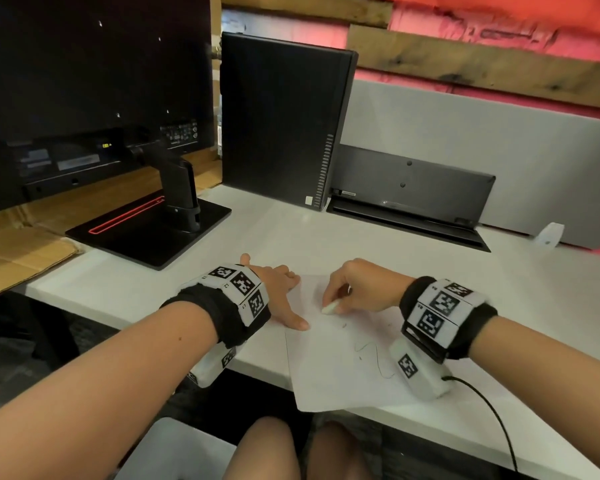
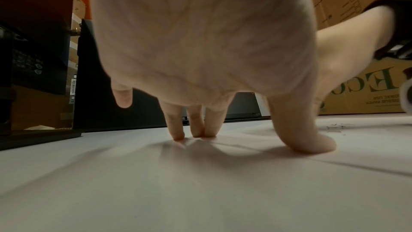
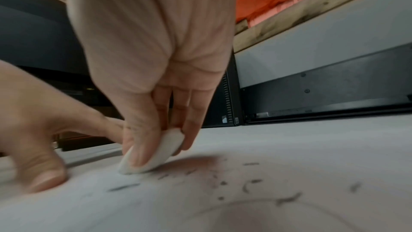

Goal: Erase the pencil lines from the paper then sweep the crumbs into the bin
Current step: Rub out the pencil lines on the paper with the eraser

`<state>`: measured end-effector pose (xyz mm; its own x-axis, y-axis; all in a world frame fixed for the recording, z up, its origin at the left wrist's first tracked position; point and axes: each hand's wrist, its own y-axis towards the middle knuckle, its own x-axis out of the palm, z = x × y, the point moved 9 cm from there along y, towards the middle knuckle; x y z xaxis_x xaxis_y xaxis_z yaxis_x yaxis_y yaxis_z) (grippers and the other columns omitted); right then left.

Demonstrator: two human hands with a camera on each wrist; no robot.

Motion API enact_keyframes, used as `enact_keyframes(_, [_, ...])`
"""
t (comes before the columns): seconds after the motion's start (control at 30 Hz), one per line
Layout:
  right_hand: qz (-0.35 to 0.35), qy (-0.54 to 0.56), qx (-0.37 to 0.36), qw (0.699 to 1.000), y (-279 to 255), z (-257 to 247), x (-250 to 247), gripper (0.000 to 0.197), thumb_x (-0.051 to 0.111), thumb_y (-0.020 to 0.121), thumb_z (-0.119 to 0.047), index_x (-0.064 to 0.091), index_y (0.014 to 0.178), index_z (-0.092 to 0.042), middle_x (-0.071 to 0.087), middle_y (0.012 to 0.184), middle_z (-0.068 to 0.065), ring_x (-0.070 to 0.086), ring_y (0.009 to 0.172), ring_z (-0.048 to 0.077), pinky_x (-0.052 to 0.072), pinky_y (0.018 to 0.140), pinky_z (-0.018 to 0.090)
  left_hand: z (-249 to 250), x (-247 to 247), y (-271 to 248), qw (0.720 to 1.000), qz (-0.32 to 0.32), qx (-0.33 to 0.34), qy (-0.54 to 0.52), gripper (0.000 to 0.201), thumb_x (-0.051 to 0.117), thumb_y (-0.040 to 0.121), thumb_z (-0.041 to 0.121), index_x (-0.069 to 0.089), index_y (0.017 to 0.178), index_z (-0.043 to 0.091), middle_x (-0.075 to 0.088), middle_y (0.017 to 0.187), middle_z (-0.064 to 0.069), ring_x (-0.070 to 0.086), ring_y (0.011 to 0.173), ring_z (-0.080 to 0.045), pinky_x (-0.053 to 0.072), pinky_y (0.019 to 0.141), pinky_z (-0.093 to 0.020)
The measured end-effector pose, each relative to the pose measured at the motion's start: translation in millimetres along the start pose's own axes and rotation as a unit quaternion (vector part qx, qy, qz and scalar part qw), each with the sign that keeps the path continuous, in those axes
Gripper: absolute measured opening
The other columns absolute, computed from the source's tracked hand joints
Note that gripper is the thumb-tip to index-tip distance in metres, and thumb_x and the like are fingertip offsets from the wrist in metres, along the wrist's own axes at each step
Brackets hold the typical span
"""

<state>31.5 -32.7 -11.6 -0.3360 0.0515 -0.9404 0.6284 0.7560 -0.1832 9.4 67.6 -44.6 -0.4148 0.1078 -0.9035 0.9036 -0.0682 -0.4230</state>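
White sheet of paper (image 1: 340,368) is laid flat at the near edge of the white desk (image 1: 499,306), one corner overhanging the edge. A wavy grey pencil line (image 1: 373,355) is left on the near half. Dark grey eraser crumbs (image 3: 249,183) are scattered over the sheet (sharpest in the right wrist view).

Small white oval eraser (image 1: 329,309) is pinched between thumb and fingertips of the right hand (image 1: 361,289); its lower edge is pressed to the paper, just beyond the crumbs. Grip is confirmed by the right wrist view: eraser (image 3: 151,153) under the thumb, fingers (image 3: 191,130) curled behind it.

Left hand (image 1: 281,292) is placed on the paper's left edge, fingers extended and spread, nothing gripped. Thumb tip (image 2: 312,140) and three fingertips are pressed down; little finger is raised.

Behind, on the desk: black upright computer case (image 1: 281,123), black monitor on a stand (image 1: 94,98), grey partition panel (image 1: 499,161). Bin can't be made out with certainty.
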Motion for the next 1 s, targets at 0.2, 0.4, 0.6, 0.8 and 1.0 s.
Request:
enact_keyframes(0.2, [-0.024,0.040,-0.007,0.999,-30.4,6.0,11.5,0.015,0.071,0.081,-0.021,0.075,0.094,-0.015,0.069,0.090,-0.007,0.056,0.074,0.001,0.046,0.073,0.014,2.1,-0.7,-1.9,1.000,0.001,-0.002,0.006,0.097,0.042,0.080,0.075,0.003,0.152,0.023,0.008,0.158,0.007,0.018,0.143,-0.014,-0.004,0.112,-0.058])
enact_keyframes(0.4, [-0.001,0.051,-0.011,0.999,-27.8,6.2,3.0,0.017,0.072,0.080,-0.022,0.075,0.094,-0.013,0.072,0.094,-0.002,0.057,0.073,0.001,0.043,0.070,0.007,39.5,-9.8,-8.6,0.996,0.013,0.082,-0.015,0.076,0.054,0.087,0.040,0.012,0.150,0.033,0.010,0.157,0.012,0.019,0.142,-0.014,0.011,0.113,-0.046])
enact_keyframes(0.6, [0.034,0.005,0.004,0.999,-8.7,13.2,-10.9,0.018,0.070,0.082,-0.021,0.074,0.097,-0.013,0.072,0.098,0.002,0.052,0.067,-0.004,0.038,0.063,0.000,44.5,-4.4,-9.0,0.997,-0.013,0.069,-0.020,0.083,0.052,0.084,0.061,0.006,0.150,0.037,0.006,0.157,0.013,0.016,0.143,-0.016,0.008,0.114,-0.046])
enact_keyframes(0.8, [-0.035,-0.007,-0.012,0.999,-28.0,7.4,9.3,0.017,0.068,0.083,-0.014,0.073,0.099,-0.012,0.065,0.087,-0.011,0.052,0.069,-0.005,0.038,0.066,0.001,42.7,0.4,-4.9,0.998,-0.021,0.067,-0.006,0.094,0.047,0.080,0.072,-0.002,0.150,0.033,-0.002,0.158,0.014,0.008,0.145,-0.012,-0.006,0.113,-0.055])
enact_keyframes(1.0, [0.025,0.009,-0.006,1.000,-7.1,3.6,-9.6,0.015,0.072,0.080,-0.022,0.075,0.092,-0.014,0.072,0.091,-0.002,0.055,0.068,-0.002,0.040,0.065,0.004,44.7,-1.9,-6.4,0.997,0.001,0.072,-0.023,0.089,0.051,0.079,0.071,0.013,0.149,0.031,0.023,0.150,0.011,0.033,0.135,-0.018,0.006,0.112,-0.050])
